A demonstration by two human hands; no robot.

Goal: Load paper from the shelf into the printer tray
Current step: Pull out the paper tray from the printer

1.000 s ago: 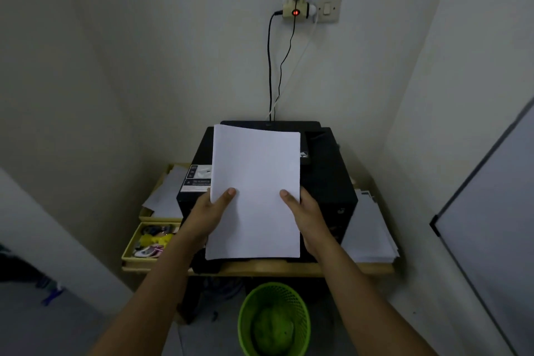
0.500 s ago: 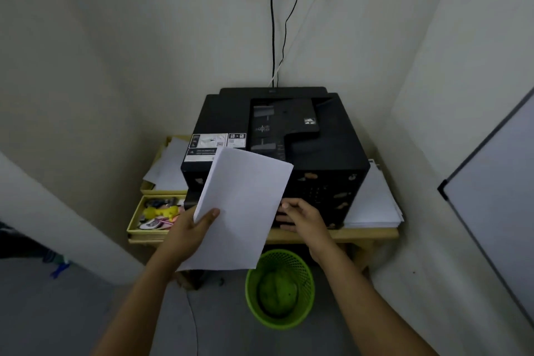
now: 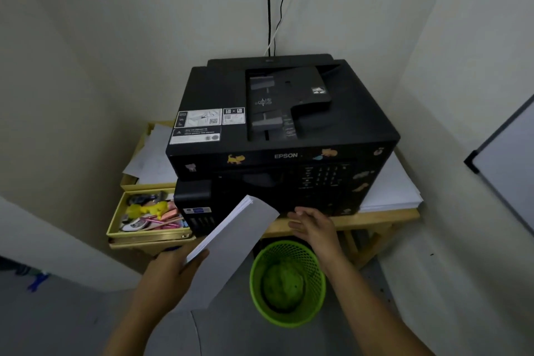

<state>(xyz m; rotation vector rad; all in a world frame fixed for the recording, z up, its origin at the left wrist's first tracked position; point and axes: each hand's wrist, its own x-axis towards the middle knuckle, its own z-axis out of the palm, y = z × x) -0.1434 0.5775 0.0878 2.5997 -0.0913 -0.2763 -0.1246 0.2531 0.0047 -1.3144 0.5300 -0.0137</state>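
Below the front edge of a black printer [image 3: 283,124], the left hand [image 3: 170,272] grips a thin stack of white paper [image 3: 231,251] by its near corner, thumb on top and fingers curled beneath. That stack tilts steeply, its far corner just in front of the printer's lower front. Beside it, the right hand [image 3: 315,227] reaches toward the printer's base with fingers straight and slightly spread, holding nothing; whether the fingertips touch the printer cannot be told. The printer sits on a wooden table [image 3: 384,215]. Left of the printer, a yellow tray [image 3: 114,222] holds small colourful items, and loose sheets [image 3: 153,159] lie behind it. More white sheets [image 3: 390,188] are stacked to the printer's right. Under the table stands a green mesh bin [image 3: 287,283]. Black cables [image 3: 270,3] run up the wall behind.
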